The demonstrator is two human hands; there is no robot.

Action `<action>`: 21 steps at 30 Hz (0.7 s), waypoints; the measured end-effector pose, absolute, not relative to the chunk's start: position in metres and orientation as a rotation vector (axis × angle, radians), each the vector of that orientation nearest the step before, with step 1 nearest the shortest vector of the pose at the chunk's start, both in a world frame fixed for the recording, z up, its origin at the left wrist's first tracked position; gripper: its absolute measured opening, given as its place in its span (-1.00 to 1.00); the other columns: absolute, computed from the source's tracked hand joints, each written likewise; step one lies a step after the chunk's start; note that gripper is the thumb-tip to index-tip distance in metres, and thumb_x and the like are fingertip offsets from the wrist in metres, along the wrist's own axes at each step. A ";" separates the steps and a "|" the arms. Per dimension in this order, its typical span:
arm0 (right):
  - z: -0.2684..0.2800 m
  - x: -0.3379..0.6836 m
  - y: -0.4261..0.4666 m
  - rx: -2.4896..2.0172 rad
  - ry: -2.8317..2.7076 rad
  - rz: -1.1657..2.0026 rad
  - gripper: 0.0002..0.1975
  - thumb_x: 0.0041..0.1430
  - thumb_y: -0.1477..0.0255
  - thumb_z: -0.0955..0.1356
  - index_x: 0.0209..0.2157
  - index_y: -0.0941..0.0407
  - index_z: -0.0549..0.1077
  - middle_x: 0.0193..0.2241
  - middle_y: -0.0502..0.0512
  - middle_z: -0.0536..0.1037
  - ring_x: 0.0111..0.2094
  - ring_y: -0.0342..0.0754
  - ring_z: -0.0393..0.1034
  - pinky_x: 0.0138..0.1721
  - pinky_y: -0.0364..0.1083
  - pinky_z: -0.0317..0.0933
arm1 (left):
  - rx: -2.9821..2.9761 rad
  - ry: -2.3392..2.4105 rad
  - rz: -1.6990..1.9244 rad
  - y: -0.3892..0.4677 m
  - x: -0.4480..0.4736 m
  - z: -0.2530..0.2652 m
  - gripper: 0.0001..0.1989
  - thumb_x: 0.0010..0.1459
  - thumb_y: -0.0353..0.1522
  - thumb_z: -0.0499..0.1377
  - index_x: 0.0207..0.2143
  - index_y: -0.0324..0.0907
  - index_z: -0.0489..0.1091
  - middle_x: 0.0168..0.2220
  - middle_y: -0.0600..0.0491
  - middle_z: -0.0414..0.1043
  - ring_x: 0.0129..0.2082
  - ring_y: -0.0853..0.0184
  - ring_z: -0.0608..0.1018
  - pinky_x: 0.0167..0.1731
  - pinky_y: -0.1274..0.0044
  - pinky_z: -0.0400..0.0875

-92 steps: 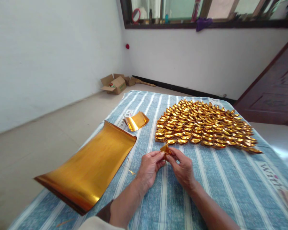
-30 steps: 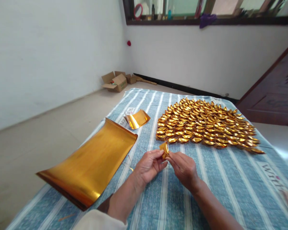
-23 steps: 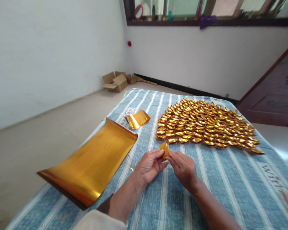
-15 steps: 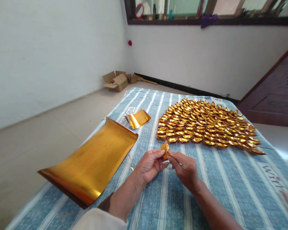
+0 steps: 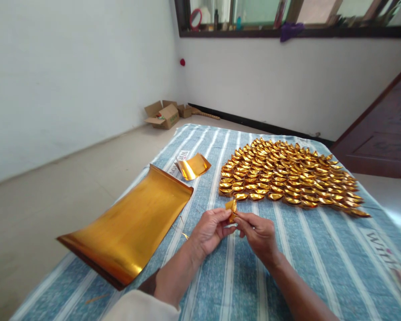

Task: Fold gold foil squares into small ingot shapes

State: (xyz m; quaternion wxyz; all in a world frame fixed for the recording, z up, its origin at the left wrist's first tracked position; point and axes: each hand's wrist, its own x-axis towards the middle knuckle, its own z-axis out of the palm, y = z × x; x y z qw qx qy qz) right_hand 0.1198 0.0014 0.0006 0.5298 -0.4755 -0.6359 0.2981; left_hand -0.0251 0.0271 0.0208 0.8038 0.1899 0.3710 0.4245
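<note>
A small folded piece of gold foil paper (image 5: 231, 206) is held between both hands above the striped cloth. My left hand (image 5: 210, 231) pinches its left side between thumb and fingers. On its right edge, the thumb and forefinger of my right hand (image 5: 259, 234) are closed. Just beyond the hands lie many folded gold paper ingots (image 5: 287, 174), packed in close rows. A large sheet of gold foil paper (image 5: 130, 227), perhaps a stack, lies to the left with curled ends. Farther back rests a smaller curled gold sheet (image 5: 194, 166).
The blue and white striped cloth (image 5: 243, 281) covers the table or bed. An open cardboard box (image 5: 167, 117) stands on the floor at the far left corner. A dark wooden panel (image 5: 381, 129) rises at right. Items line the window sill (image 5: 227, 33).
The view has shifted slightly, moving everything a little right and down. Both hands keep their hold on the folded foil paper, with small finger movements.
</note>
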 end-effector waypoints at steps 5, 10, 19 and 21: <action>-0.002 0.120 0.005 -1.161 -1.436 0.811 -0.81 0.12 0.31 0.39 -0.27 0.09 0.58 -0.62 -0.05 0.52 -0.67 -0.19 0.35 -0.60 -0.19 0.28 | 0.622 0.906 0.971 0.025 -0.023 0.024 -0.90 -0.02 -0.41 0.32 -0.48 -0.32 0.51 -0.44 -0.02 0.50 -0.45 0.35 0.52 -0.47 0.56 0.46; 0.000 0.121 0.007 -1.182 -1.216 0.971 -0.61 0.00 0.28 0.46 -0.12 0.13 0.50 -0.67 -0.12 0.44 -0.71 -0.20 0.27 -0.66 -0.19 0.22 | 1.159 1.082 1.209 0.021 -0.023 0.032 -0.97 0.00 -0.43 0.31 -0.48 -0.20 0.57 -0.39 0.00 0.52 -0.30 0.30 0.51 -0.21 0.57 0.39; 0.004 0.131 0.008 -1.073 -1.183 1.092 -0.68 0.00 0.28 0.46 -0.19 0.11 0.53 -0.58 -0.06 0.51 -0.65 -0.19 0.34 -0.61 -0.16 0.28 | 1.461 0.981 1.149 0.017 -0.026 0.028 -0.80 0.01 -0.47 0.30 -0.27 -0.12 0.58 -0.14 -0.11 0.52 0.00 0.16 0.44 0.16 0.40 0.16; 0.005 0.131 0.008 -1.056 -1.134 1.151 -0.63 -0.02 0.26 0.47 -0.16 0.12 0.51 -0.57 -0.04 0.53 -0.64 -0.17 0.36 -0.60 -0.15 0.29 | 1.418 0.969 1.159 0.017 -0.026 0.028 -0.79 0.00 -0.49 0.30 -0.27 -0.14 0.58 -0.11 -0.13 0.51 0.02 0.17 0.43 0.18 0.40 0.15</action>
